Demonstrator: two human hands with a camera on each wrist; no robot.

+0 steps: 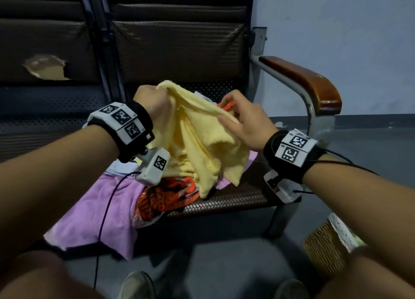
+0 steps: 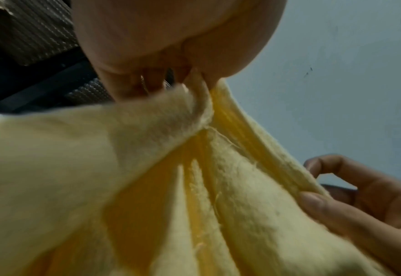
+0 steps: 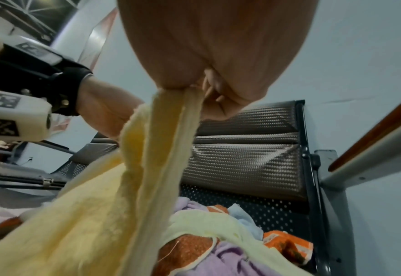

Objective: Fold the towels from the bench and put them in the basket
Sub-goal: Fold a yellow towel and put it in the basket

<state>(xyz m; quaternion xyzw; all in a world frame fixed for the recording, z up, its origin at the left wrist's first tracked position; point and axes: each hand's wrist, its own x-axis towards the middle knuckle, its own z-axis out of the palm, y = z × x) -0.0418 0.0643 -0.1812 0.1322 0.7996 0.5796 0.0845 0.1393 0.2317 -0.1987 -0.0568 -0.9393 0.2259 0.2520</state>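
Both hands hold a yellow towel (image 1: pixel 197 141) up over the bench seat (image 1: pixel 235 199). The left hand (image 1: pixel 152 101) is fisted around the towel's raised corner, and the right hand (image 1: pixel 244 123) pinches its top edge between thumb and fingers a little way along, so a short span of edge runs between them while the rest hangs in loose folds. Its lower corners droop onto the pile beneath, where an orange patterned towel (image 1: pixel 164 197) and a purple towel (image 1: pixel 94 213) lie crumpled on the seat, the purple one spilling over the front edge. A woven wicker basket (image 1: pixel 325 249) stands on the floor at the lower right, beside the bench leg and below the wooden armrest (image 1: pixel 310 80).
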